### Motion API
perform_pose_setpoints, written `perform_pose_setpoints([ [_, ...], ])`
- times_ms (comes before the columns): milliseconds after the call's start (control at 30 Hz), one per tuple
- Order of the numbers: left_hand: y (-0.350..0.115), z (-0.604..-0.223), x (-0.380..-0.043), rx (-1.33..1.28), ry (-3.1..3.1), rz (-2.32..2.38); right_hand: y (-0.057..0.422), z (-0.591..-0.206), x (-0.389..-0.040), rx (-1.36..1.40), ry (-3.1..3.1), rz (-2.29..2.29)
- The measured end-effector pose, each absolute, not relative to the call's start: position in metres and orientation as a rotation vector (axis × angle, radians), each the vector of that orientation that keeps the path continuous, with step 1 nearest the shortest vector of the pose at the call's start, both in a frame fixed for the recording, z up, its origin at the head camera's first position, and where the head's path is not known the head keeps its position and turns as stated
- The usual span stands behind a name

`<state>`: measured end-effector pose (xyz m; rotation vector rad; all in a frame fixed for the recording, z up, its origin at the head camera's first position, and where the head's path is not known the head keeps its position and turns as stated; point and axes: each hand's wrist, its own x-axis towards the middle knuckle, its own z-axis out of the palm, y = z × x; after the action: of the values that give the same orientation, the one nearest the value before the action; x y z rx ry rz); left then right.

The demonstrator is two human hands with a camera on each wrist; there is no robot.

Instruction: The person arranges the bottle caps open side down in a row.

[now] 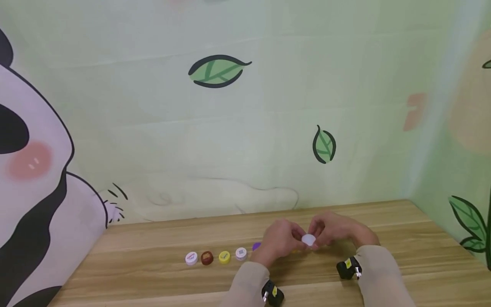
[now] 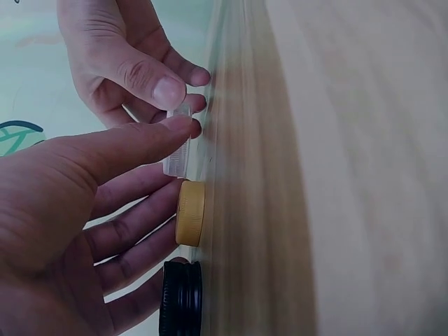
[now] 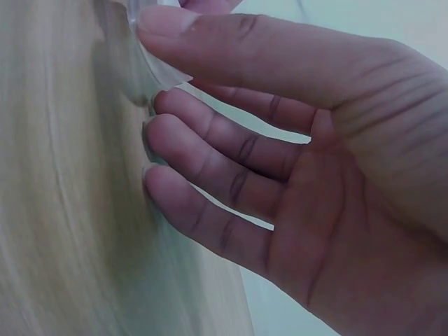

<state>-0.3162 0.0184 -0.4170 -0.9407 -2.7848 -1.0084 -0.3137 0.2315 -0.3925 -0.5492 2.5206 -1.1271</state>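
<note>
Between my two hands is a translucent, ribbed bottle cap [image 1: 308,240], held at its edges just above the wooden table. My left hand [image 1: 279,239] pinches it with thumb and fingers from the left. From the right, my right hand [image 1: 334,228] pinches the opposite edge. The thumb of that hand overlaps the clear cap [image 3: 168,68] in the right wrist view, with the other fingertips close to the wood. Near the left fingers in the left wrist view stand a yellow-orange cap [image 2: 190,214] and a black cap [image 2: 181,299], mostly hidden from the head view.
Leftward along the wooden table [image 1: 153,279] runs a row of caps: a white one [image 1: 191,258], a brown one [image 1: 207,257], a yellow one [image 1: 224,257], a white one with a square print [image 1: 241,254] and a partly hidden purple one [image 1: 256,246]. Behind hangs a printed backdrop [image 1: 268,128].
</note>
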Motion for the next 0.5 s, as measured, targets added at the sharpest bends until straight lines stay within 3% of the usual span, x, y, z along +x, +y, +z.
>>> perform_pose_setpoints([
  [500, 0.0201, -0.4178, -0.313, -0.932, -2.765, -0.968, 0.2294, -0.3926, -0.3119, -0.552, 2.548, -1.088],
])
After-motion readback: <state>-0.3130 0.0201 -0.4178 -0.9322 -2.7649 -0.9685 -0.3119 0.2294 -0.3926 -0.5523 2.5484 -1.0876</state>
